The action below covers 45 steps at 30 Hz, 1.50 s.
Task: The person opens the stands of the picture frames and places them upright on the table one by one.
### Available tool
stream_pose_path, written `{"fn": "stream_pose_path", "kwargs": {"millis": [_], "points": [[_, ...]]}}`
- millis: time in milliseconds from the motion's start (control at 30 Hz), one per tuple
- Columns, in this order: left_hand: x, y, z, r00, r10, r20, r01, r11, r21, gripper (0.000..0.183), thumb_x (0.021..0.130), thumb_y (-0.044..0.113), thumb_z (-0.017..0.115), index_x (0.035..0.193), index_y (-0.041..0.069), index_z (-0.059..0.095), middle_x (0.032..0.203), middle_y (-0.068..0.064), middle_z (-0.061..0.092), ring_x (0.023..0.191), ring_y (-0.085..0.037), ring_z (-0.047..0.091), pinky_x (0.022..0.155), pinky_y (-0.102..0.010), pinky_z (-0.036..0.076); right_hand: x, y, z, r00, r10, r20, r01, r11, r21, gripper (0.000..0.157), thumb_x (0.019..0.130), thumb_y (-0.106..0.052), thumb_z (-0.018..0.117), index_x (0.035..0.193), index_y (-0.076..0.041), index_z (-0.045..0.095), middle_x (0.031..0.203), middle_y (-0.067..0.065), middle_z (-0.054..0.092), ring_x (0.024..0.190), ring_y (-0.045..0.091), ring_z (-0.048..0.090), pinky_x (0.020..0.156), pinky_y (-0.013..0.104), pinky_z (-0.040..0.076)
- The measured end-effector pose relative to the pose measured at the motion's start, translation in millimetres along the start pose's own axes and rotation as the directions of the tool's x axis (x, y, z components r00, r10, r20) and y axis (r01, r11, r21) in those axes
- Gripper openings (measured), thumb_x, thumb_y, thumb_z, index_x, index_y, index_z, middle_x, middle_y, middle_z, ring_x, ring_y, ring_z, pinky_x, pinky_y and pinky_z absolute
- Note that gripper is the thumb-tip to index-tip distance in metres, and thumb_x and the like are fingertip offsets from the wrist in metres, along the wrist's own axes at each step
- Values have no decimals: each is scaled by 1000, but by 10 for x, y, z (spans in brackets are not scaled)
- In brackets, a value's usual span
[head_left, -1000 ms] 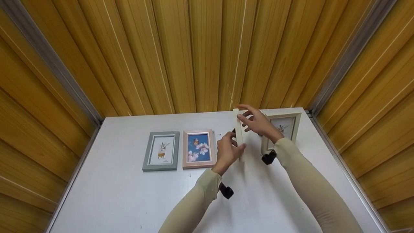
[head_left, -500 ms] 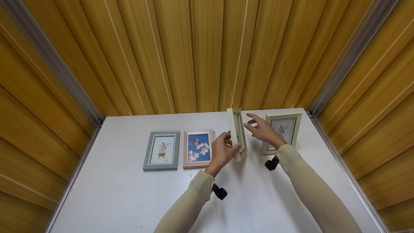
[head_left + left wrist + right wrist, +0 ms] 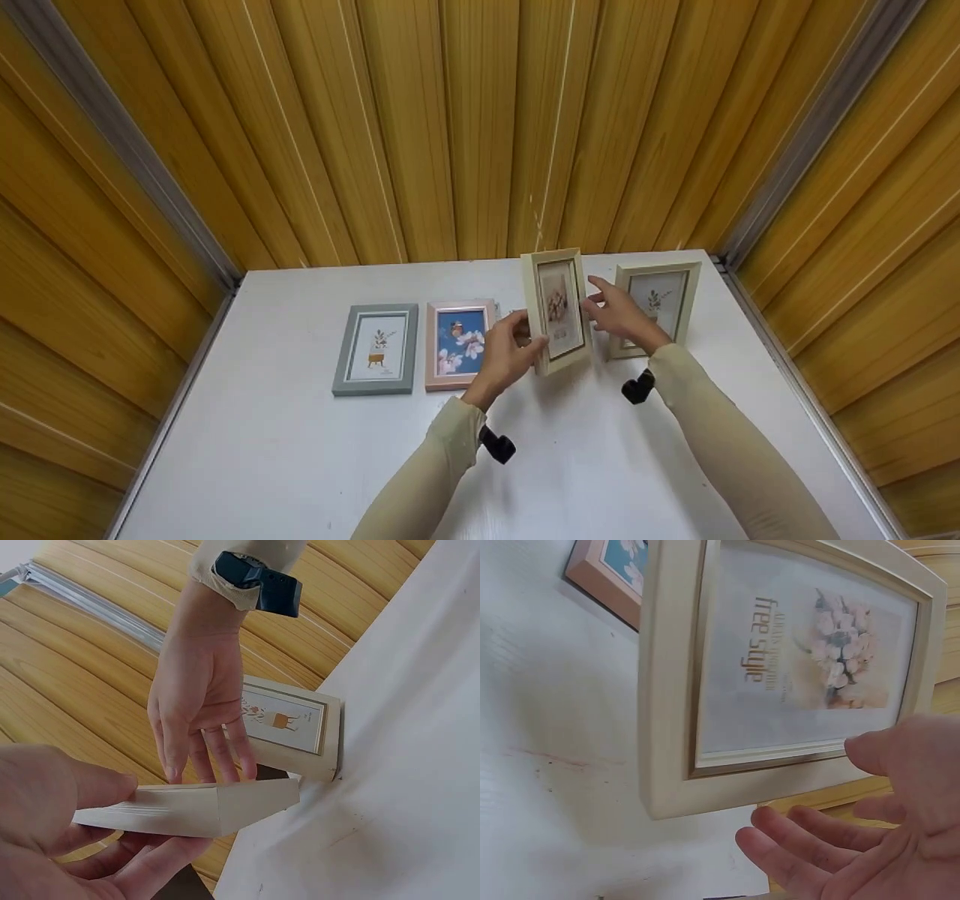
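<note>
A cream picture frame (image 3: 561,311) with a pink flower-bouquet picture is held upright and slightly turned above the white table. My left hand (image 3: 510,354) grips it by its left side, thumb on one face and fingers behind, as the left wrist view shows. At its right side is my right hand (image 3: 619,311), fingers loosely extended. In the right wrist view the right thumb (image 3: 870,752) overlaps the frame's front edge; whether it touches is hard to tell. Behind the right hand stands a second cream picture frame (image 3: 679,300) with a potted-plant print, partly hidden.
On the table's left half lie a grey-green picture frame (image 3: 343,352) and a pink picture frame (image 3: 442,385) with a blue blossom picture. Yellow wood-patterned panels (image 3: 480,135) rise behind the white table (image 3: 262,450) and on both sides.
The held picture frame has turned from edge-on so its picture now shows. My left hand moved slightly left with it. My right hand let go, drew off right and down, then stayed by the edge.
</note>
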State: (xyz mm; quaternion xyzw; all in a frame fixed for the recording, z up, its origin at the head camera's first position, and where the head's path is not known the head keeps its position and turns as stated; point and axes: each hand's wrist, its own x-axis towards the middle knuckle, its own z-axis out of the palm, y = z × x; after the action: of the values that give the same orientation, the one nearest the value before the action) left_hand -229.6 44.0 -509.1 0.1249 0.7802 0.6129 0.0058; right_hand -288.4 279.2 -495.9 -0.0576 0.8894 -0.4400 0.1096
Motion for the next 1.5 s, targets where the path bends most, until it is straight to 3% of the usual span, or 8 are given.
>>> {"fn": "stream_pose_path", "kwargs": {"millis": [333, 533, 733, 867, 1000, 1167, 1367, 1500], "points": [[-6, -116, -45, 998, -13, 57, 17, 997, -76, 37, 92, 0, 70, 129, 5, 68, 101, -7, 74, 84, -15, 69, 70, -31, 60, -69, 104, 48, 998, -38, -55, 38, 999, -11, 54, 108, -22, 53, 155, 1, 36, 126, 31, 62, 113, 44, 63, 79, 48, 61], [-7, -146, -42, 997, -37, 71, 42, 997, -71, 40, 93, 1, 71, 132, 8, 67, 105, -5, 74, 87, -14, 69, 71, -32, 61, -91, 143, 67, 996, -43, -83, 41, 999, -19, 49, 108, -22, 54, 150, -1, 42, 125, 29, 63, 112, 41, 64, 78, 45, 61], [6, -175, -42, 998, -14, 62, 17, 999, -45, 38, 93, -1, 71, 130, 5, 67, 104, -8, 75, 85, -15, 70, 69, -31, 61, -103, 179, 87, 992, -48, -114, 45, 999, -27, 48, 107, -22, 55, 148, 1, 44, 126, 31, 63, 112, 43, 64, 81, 48, 60], [23, -184, -22, 1000, -21, 8, 21, 1000, 17, 42, 90, -2, 74, 132, 3, 68, 106, -12, 77, 87, -15, 74, 72, -31, 61, -115, 199, 100, 988, -54, -143, 43, 996, -80, 51, 107, -22, 55, 149, 3, 42, 127, 32, 62, 115, 44, 63, 93, 56, 54], [37, -204, 17, 996, 0, -86, 5, 998, 61, 53, 89, -5, 73, 140, 4, 62, 113, -16, 75, 90, -21, 76, 77, -33, 61, -127, 191, 122, 983, -48, -177, 30, 994, -104, 50, 107, -22, 55, 148, 4, 43, 126, 32, 63, 118, 45, 60, 99, 60, 47], [45, -236, 74, 984, 36, -175, -17, 994, 109, 70, 90, -9, 68, 154, 11, 48, 126, -17, 69, 106, -27, 72, 79, -35, 61, -137, 150, 165, 971, -32, -238, 4, 993, -120, 50, 107, -24, 56, 147, 2, 44, 121, 29, 65, 116, 43, 60, 99, 60, 46], [61, -254, 163, 966, 52, -254, 12, 969, 246, 67, 96, -6, 64, 157, 9, 42, 130, -17, 66, 115, -31, 68, 91, -41, 58, -174, 113, 240, 951, -34, -308, -7, 991, -131, 49, 106, -27, 58, 145, -1, 47, 115, 23, 68, 102, 37, 64, 88, 55, 50], [86, -240, 230, 964, 45, -262, 33, 957, 289, 60, 100, -3, 58, 157, 6, 40, 128, -22, 68, 91, -25, 74, 87, -42, 59, -195, 128, 280, 937, -26, -349, -21, 991, -132, 46, 105, -26, 59, 143, -2, 49, 113, 21, 69, 94, 33, 65, 81, 50, 51]]}}
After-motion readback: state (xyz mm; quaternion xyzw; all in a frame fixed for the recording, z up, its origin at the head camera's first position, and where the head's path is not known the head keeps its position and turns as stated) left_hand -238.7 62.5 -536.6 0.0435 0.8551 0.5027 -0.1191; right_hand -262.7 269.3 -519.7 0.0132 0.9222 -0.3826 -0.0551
